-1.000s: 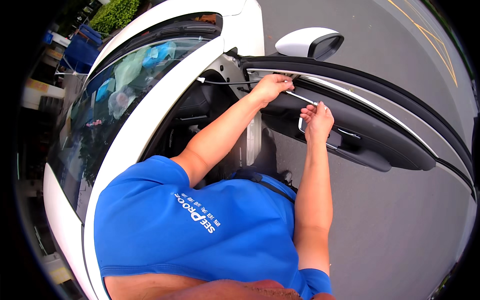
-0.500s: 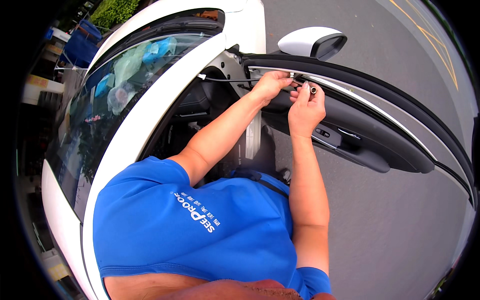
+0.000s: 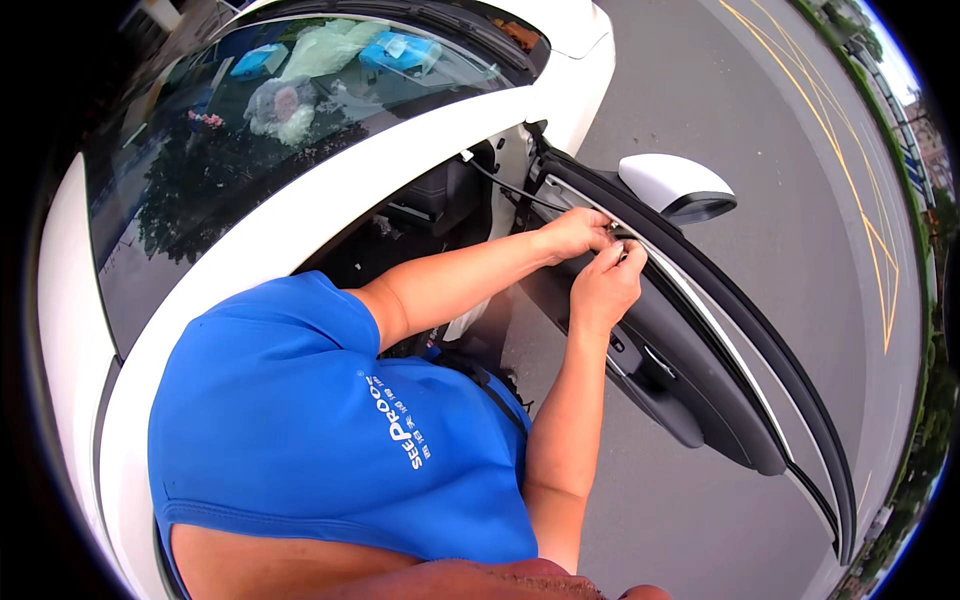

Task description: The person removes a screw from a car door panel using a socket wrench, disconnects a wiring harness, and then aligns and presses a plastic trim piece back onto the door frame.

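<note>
My left hand [image 3: 578, 234] is closed in a pinch at the upper edge of an open car door [image 3: 640, 322], close to its hinge end. A thin black cable [image 3: 512, 187] with a white tip [image 3: 467, 156] runs from beside the door frame into that hand. My right hand [image 3: 606, 288] is right beside it, thumb and fingers pinched together over the door's inner edge. A small metal tube-shaped piece is between those fingertips, mostly hidden now. What lies directly between the two hands is too small to tell.
The white side mirror [image 3: 668, 178] juts from the door's outer side. To the left are the white roof pillar [image 3: 330, 225] and the windshield [image 3: 190, 200], with blue and clear plastic-wrapped items behind it. Grey pavement [image 3: 730, 110] with yellow lines lies beyond the door.
The view has turned, so the door and hands appear lower and the door slants more steeply. My hands stay pinched close together; the right fingertips have turned, and the metal piece's round end no longer shows.
</note>
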Action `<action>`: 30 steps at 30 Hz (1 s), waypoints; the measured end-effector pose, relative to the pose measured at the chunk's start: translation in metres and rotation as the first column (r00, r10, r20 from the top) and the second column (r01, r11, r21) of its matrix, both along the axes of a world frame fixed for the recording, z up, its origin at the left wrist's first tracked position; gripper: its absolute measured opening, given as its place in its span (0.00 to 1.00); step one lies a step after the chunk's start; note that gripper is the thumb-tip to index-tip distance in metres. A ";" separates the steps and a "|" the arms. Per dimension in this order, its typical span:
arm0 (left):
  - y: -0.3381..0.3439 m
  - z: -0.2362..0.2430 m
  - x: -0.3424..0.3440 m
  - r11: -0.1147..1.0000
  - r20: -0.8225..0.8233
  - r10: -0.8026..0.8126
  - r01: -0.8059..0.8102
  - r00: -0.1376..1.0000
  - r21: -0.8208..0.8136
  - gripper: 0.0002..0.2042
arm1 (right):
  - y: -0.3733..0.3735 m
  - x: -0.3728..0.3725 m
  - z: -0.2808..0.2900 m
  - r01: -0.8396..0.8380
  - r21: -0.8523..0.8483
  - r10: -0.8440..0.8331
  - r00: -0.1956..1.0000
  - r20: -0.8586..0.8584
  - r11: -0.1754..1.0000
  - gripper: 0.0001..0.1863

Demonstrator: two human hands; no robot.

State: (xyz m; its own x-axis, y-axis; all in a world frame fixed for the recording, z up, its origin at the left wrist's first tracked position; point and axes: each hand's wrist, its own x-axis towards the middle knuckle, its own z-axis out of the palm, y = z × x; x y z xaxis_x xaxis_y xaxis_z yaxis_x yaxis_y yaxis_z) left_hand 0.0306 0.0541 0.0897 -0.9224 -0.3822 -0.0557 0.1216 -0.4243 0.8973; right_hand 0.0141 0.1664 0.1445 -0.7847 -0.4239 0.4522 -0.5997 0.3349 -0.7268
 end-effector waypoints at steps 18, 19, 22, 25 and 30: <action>-0.038 -0.027 -0.003 0.953 0.233 -0.216 0.257 0.948 -0.161 0.14 | 0.030 -0.006 0.026 -0.015 0.097 -0.009 0.971 0.239 0.995 0.11; -0.039 -0.027 -0.004 0.955 0.244 -0.225 0.263 0.943 -0.139 0.15 | 0.031 -0.008 0.030 -0.002 0.105 -0.025 0.966 0.256 0.994 0.11; -0.043 -0.029 -0.007 0.960 0.301 -0.211 0.256 0.930 -0.115 0.15 | 0.034 -0.014 0.032 -0.016 0.095 -0.006 0.973 0.229 0.995 0.11; -0.043 -0.026 -0.010 0.962 0.342 -0.183 0.240 0.921 -0.131 0.15 | 0.034 -0.018 0.025 -0.060 0.108 0.041 0.984 0.175 0.992 0.12; -0.039 -0.025 -0.011 0.955 0.207 -0.239 0.267 0.949 -0.125 0.16 | 0.037 -0.020 0.011 -0.087 0.166 0.078 0.995 0.058 0.982 0.13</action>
State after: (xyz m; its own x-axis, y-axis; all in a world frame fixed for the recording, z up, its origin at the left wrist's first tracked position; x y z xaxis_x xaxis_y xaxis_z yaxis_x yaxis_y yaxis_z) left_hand 0.0195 0.0147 0.0647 -0.9682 -0.1547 -0.1969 -0.1484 -0.2786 0.9489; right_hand -0.0060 0.2034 0.1553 -0.7640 -0.5547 0.3296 -0.5941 0.4054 -0.6947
